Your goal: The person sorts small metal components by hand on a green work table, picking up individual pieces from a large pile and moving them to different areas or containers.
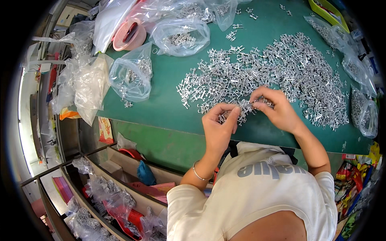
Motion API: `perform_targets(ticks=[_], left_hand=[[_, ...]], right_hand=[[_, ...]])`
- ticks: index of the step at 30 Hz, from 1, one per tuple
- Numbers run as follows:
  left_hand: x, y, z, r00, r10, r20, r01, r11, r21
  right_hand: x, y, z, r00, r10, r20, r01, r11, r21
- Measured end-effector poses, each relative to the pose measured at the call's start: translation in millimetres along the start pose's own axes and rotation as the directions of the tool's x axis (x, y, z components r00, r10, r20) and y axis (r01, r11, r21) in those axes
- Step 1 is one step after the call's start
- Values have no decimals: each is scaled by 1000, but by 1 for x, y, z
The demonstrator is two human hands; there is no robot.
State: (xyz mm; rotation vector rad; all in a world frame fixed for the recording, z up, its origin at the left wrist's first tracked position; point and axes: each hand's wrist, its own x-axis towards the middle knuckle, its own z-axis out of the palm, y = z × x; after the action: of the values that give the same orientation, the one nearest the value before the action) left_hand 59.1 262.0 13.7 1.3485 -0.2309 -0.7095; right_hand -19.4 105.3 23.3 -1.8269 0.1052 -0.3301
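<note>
A broad heap of small silver metal parts (pixel 257 70), many roughly H-shaped, is spread over the green table (pixel 169 108). At the near edge of the heap, both my hands are close together. My left hand (pixel 219 122) is closed, thumb and forefinger pinching at small metal parts, with more of them showing beside its fingers. My right hand (pixel 277 107) is closed too, its thumb and forefinger pinched on a small metal part facing the left fingertips. The exact shape of the pinched pieces is too small to tell.
Clear plastic bags (pixel 132 74) of similar parts stand at the left, with another bag (pixel 181 38) farther back. A pink basket (pixel 130 35) holds a dark red-handled tool. More bags (pixel 364 112) line the right edge, below a yellow-green tray (pixel 329 15). Open drawers (pixel 132 168) are at lower left.
</note>
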Motion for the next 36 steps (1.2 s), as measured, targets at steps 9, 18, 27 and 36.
perform_targets(ticks=[9, 18, 27, 36], left_hand=[[-1, 14, 6, 998, 52, -19, -49, 987, 152], [4, 7, 4, 999, -34, -7, 34, 999, 20], [2, 5, 4, 986, 158, 53, -159, 987, 15], [-1, 1, 13, 897, 439, -48, -421, 883, 208]], right_hand=[[2, -3, -10, 929, -355, 108, 356, 770, -529], [-5, -11, -9, 896, -412, 165, 416, 650, -636], [5, 0, -14, 974, -224, -40, 219, 970, -105], [-10, -9, 5, 983, 46, -178, -45, 999, 11]])
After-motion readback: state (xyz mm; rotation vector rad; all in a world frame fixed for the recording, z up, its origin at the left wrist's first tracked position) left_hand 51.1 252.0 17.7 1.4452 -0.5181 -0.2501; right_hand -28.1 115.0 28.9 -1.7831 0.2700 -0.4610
